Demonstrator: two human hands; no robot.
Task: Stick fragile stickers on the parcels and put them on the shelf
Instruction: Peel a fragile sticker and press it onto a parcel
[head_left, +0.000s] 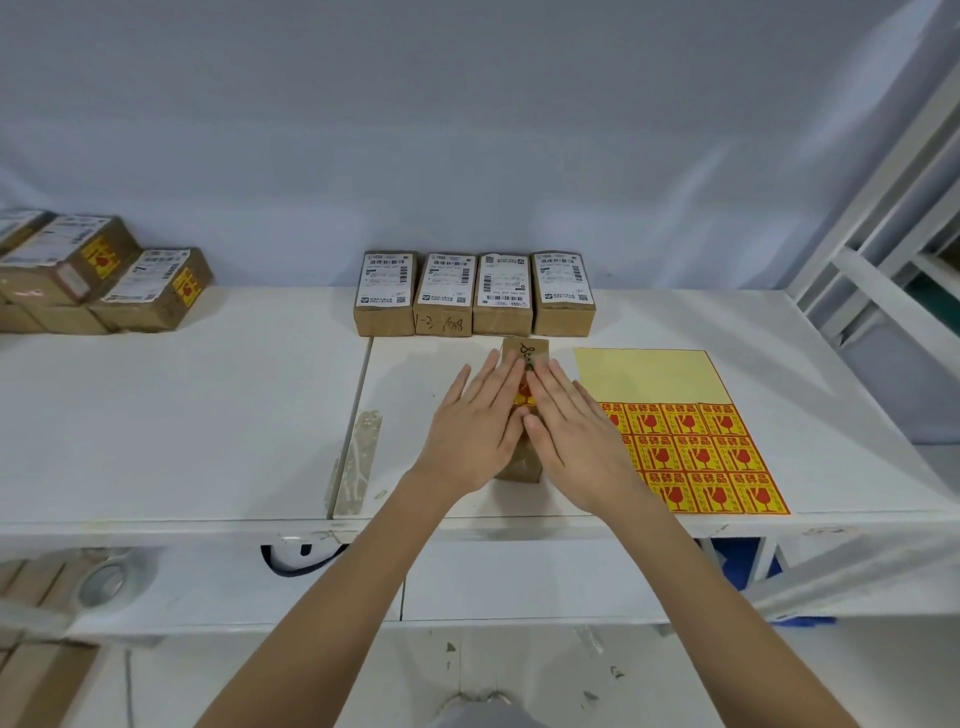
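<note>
Head view, hands: the left hand (470, 428) and the right hand (574, 436) lie flat, side by side, fingers straight and close together, pressing down on one small brown parcel (524, 353) at the table's middle.
Head view, sticker: a red and yellow fragile sticker (523, 397) shows in the gap between the two hands, on the parcel's top face; most of it is hidden.
Head view, parcel position: it lies lengthwise, its far end poking out past the fingertips with handwriting on it, its near end showing under the palms.
Doing this step well: smooth outward from the sticker's middle with flat fingers so edges and corners bond; hold the box steady on the white table (182, 415) so it does not slide.
Sticker sheet: the sticker sheet (701, 452) lies just right of the hands, its far part a bare yellow backing, its near rows full.
Waiting parcels: a row of four parcels (474, 293) with white shipping labels stands just beyond the pressed one, against the wall.
Finished parcels: a stack of parcels (98, 275), some with a fragile sticker showing, sits far left.
Shelf: a white shelf frame (878, 249) rises at the right edge.
In the way: the sheet lies near any route rightward, so lift the parcel clear of it.
</note>
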